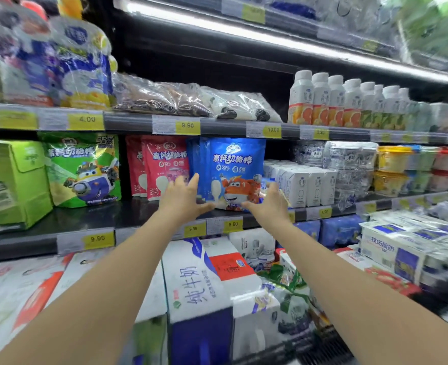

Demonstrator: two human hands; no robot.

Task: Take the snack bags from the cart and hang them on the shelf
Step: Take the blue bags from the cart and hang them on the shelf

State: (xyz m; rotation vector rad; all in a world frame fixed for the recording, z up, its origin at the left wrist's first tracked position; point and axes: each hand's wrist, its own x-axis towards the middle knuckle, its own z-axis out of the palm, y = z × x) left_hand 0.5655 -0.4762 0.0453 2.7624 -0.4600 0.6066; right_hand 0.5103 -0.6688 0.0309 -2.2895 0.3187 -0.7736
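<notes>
Evidently the person is working at the placing end of the task rather than the fetching end; both arms are reaching forward to the middle shelf (91, 217) of a chilled cabinet, and the cart is not showing anywhere in the view; the left hand (183, 198) is lying flat with its fingers spread against the lower left edge of the blue snack bags (233, 167), while the right hand (269, 204) is cupping the lower right corner with its fingers spread too, so the front bag is being bracketed between two open palms rather than pinched; whether either hand is actually squeezing the packet cannot be told. The blue snack bags are standing in a small stack, just beside the red snack bags (162, 167) on their left and touching or nearly touching the white cartons (304, 185) on their right; the green snack bag (83, 167) is sitting further left, beside a green box (9, 180); the tops of the blue bags are reaching up under the price strip, and any hook there is hidden. Judging from this, the step in hand is squaring up the stack; the next move is probably calling for a gentle push backward and a check that the bags are upright, then a turn back to the cart for more.
</notes>
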